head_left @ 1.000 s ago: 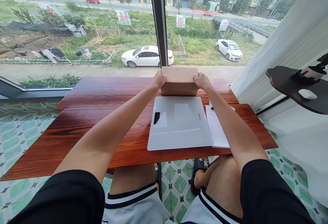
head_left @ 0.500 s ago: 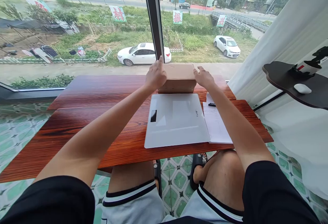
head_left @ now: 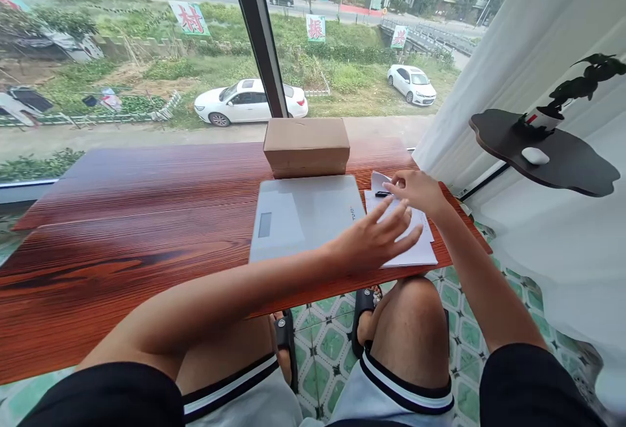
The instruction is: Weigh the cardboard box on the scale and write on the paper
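Papers (head_left: 413, 254) lie at the right end of the wooden table (head_left: 122, 231), just beside the white scale (head_left: 306, 215) and touching its right edge. Pen (head_left: 382, 194) rests on the far part of the papers. Right hand (head_left: 415, 191) sits over the far part of the papers, fingers curled with the fingertips drawn together close to the pen; contact with the pen cannot be confirmed. Left hand (head_left: 374, 238) hovers over the near part of the papers and the right edge of the scale, palm down, fingers spread and holding nothing. Cardboard box (head_left: 306, 147) stands shut on the table behind the scale, touching its far edge, apart from both hands.
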Demonstrator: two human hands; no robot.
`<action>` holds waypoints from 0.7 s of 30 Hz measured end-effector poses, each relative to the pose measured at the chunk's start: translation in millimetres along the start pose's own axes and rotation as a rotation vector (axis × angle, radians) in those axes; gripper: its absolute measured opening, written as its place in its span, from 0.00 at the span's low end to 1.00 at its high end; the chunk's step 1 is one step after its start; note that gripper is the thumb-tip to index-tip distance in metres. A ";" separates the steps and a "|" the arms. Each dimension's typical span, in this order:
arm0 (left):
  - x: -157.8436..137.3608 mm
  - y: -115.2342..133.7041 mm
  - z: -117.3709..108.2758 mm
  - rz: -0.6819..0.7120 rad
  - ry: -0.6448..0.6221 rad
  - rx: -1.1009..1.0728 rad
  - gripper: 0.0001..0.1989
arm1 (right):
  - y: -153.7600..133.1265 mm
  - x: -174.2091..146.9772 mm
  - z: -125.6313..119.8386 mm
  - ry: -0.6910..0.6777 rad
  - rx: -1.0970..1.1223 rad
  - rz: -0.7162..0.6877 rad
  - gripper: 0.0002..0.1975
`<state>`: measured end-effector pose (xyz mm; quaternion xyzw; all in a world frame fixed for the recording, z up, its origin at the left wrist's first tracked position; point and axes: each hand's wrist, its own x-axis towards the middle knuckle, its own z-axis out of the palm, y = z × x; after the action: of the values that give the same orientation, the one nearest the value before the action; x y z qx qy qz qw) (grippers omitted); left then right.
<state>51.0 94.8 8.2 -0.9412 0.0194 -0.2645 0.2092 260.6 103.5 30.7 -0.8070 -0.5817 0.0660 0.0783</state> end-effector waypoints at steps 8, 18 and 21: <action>10.4 67.4 34.4 0.043 -0.184 -0.072 0.23 | 67.5 -10.4 47.8 0.179 -0.056 -0.003 0.13; 30.5 85.3 56.7 -0.058 -0.318 -0.075 0.26 | 87.2 -13.6 74.6 0.250 -0.167 -0.157 0.14; 30.2 85.7 59.3 -0.064 -0.381 -0.132 0.27 | 88.2 -12.4 76.5 0.232 -0.219 -0.209 0.14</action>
<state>113.3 35.0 -57.4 -0.9860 -0.0331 -0.0863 0.1387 323.5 68.0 -61.9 -0.7480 -0.6530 -0.0999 0.0631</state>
